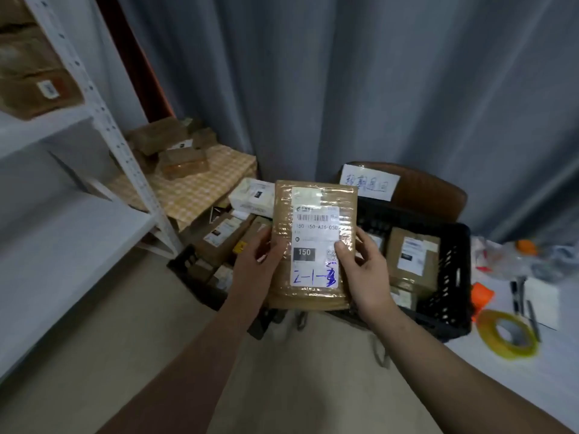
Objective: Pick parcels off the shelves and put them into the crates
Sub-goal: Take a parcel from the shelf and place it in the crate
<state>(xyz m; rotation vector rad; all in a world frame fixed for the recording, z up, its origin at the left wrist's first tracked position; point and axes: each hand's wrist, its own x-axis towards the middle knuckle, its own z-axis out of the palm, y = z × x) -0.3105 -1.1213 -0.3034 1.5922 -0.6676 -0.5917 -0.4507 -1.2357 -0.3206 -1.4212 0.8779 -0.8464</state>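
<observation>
Both hands grip one flat, rectangular parcel [313, 242] upright in front of the camera. The left hand [257, 264] curls round its left edge with the thumb laid on the front. The right hand [365, 270] clasps the right edge the same way, thumb on the label [316, 220]. The parcel is brown cardboard wrapped in glossy, wrinkled clear tape. Its white label carries a barcode, the printed line "150 150-A26-050", a dark block reading "150", and blue handwriting that starts "Z-1-"; the last mark is not legible. The parcel is held in the air, in front of two black plastic crates with lattice walls: the right crate [451, 277] and the left crate [188, 267], each with brown labelled boxes inside. A white paper sign [371, 181] with blue handwriting, too blurred to read, stands behind the right crate. White metal shelves [103, 120] at the left hold more brown parcels. A yellow tape roll [507, 336] lies on the white desk [557, 371] at the right
</observation>
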